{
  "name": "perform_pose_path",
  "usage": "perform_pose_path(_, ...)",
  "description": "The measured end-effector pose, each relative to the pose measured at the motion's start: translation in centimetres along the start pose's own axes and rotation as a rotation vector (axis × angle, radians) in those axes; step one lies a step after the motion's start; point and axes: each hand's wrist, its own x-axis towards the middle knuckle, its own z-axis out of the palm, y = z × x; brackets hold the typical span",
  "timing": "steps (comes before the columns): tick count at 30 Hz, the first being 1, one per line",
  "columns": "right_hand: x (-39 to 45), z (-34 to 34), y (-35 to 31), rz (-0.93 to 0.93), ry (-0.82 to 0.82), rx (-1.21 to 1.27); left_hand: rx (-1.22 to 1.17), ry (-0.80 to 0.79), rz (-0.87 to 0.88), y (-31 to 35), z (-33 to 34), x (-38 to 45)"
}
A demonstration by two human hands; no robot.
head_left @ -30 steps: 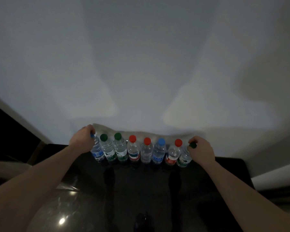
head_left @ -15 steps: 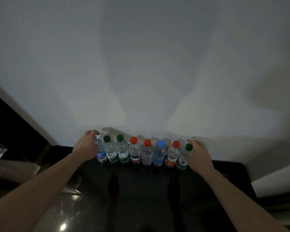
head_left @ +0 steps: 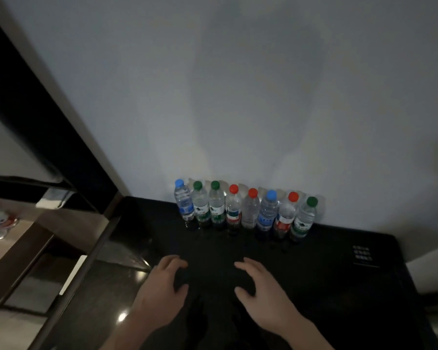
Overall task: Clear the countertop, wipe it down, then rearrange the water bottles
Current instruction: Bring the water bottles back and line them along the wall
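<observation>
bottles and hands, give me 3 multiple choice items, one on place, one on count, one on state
1. Where do the bottles stand?
A. in a row along the wall
B. at the counter's front edge
C. stacked in a pile

2. How many caps are red?
A. one
B. three
C. five

3. What are the hands doing?
A. each gripping a bottle
B. holding a cloth
C. hovering over the counter, holding nothing

Answers: 1 A, the row backs onto the wall. 2 B, three red caps show among eight. 3 C, left hand and right hand have loosely spread fingers, well short of the row.
</observation>
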Motion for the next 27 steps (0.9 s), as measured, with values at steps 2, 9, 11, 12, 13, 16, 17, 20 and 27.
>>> perform_pose_path(2,-0.9,1.3,-1.7,-0.016,-0.066,-0.027,0.005,0.001,-0.018,-2.2,-0.3,-2.6)
perform_pose_path(9,-3.1,7.6,-8.8,-0.081,-0.127,-0.176,0.086,0.021,-0.089,-10.1,-5.7,-11.9)
perform_pose_path(11,-3.7,10.5,-11.3,-0.094,-0.13,-0.186,0.084,0.025,-0.109,-12.8,-7.7,-14.8)
perform_pose_path(12,-4.1,12.1,-12.6,-0.105,-0.131,-0.188,0.086,0.031,-0.12,-14.3,-8.6,-16.2)
perform_pose_path(13,-4.5,13.7,-13.8,-0.116,-0.132,-0.187,0.09,0.03,-0.133,-15.8,-9.5,-17.8)
perform_pose_path(16,-5.5,18.6,-17.3,-0.15,-0.142,-0.184,0.073,0.039,-0.148,-19.9,-11.9,-22.3)
perform_pose_path(17,-5.8,20.2,-18.4,-0.163,-0.148,-0.188,0.071,0.047,-0.147,-21.1,-12.6,-23.7)
perform_pose_path(20,-6.6,24.0,-21.5,-0.179,-0.185,-0.207,0.1,0.059,-0.167,-24.0,-14.4,-27.4)
perform_pose_path(27,-6.3,29.5,-28.1,-0.238,-0.284,-0.261,0.063,0.11,-0.268,-30.4,-17.3,-31.8)
